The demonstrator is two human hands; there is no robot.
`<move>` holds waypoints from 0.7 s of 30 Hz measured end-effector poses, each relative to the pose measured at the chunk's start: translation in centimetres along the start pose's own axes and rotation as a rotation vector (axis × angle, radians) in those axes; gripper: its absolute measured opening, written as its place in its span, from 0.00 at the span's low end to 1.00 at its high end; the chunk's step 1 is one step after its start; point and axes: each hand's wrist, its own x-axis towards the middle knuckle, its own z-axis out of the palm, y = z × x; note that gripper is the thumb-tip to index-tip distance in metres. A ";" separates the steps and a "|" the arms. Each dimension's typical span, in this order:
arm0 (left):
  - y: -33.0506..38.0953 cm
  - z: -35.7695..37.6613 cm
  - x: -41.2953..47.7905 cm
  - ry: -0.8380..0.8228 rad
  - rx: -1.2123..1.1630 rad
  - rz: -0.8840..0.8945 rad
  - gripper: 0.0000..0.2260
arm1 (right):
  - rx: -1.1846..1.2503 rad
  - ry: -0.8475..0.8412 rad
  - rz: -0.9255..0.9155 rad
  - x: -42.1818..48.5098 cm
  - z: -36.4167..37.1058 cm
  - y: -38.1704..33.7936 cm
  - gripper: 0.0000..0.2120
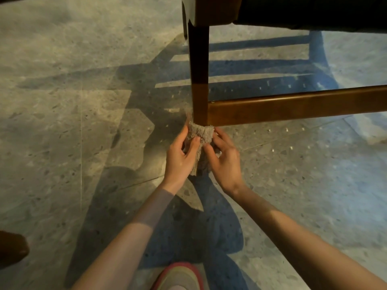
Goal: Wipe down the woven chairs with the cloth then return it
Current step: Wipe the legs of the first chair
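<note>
A grey fluffy cloth (201, 133) is wrapped around the bottom of a brown wooden chair leg (200, 80), just below where a side rail (293, 106) joins it. My left hand (181, 155) grips the cloth from the left, thumb on its front. From the right, my right hand (225, 158) holds the cloth too, fingers curled around it. The cloth's loose end hangs down between both hands. The chair's dark seat (303, 11) is at the top right, seen from beneath; its woven surface is hidden.
The floor (73, 111) is speckled grey stone with chair shadows across it. Another dark wooden piece (12, 248) juts in at the lower left edge. My shoe (180, 276) shows at the bottom centre.
</note>
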 end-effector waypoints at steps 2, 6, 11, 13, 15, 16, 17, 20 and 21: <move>-0.4 0.0 -0.1 -0.032 0.037 -0.015 0.19 | 0.033 -0.040 -0.014 -0.1 0.4 0.0 0.16; -1.7 0.2 -1.0 -0.061 0.107 -0.059 0.14 | 0.015 -0.161 0.041 -0.3 0.5 1.2 0.21; -3.0 0.5 -2.5 -0.085 0.190 -0.137 0.13 | -0.007 -0.263 0.105 -1.3 0.1 2.1 0.25; -2.7 0.4 -2.6 -0.064 0.225 -0.148 0.09 | -0.054 -0.220 0.131 -1.3 -0.1 2.1 0.23; -2.2 0.2 -2.7 -0.023 0.259 -0.153 0.04 | -0.102 -0.185 0.168 -1.1 -0.5 2.0 0.18; -1.8 0.3 -2.9 0.015 0.285 -0.135 0.07 | -0.114 -0.174 0.188 -1.1 -0.7 1.8 0.14; -1.5 0.5 -3.3 0.056 0.310 -0.123 0.11 | -0.117 -0.165 0.209 -1.1 -1.0 1.6 0.11; -0.1 1.3 -4.8 0.182 0.282 -0.137 0.04 | -0.118 -0.162 0.226 -1.6 -2.2 0.7 0.06; 0.6 1.5 -5.3 0.216 0.255 -0.144 0.07 | -0.116 -0.174 0.214 -1.8 -2.8 0.4 0.06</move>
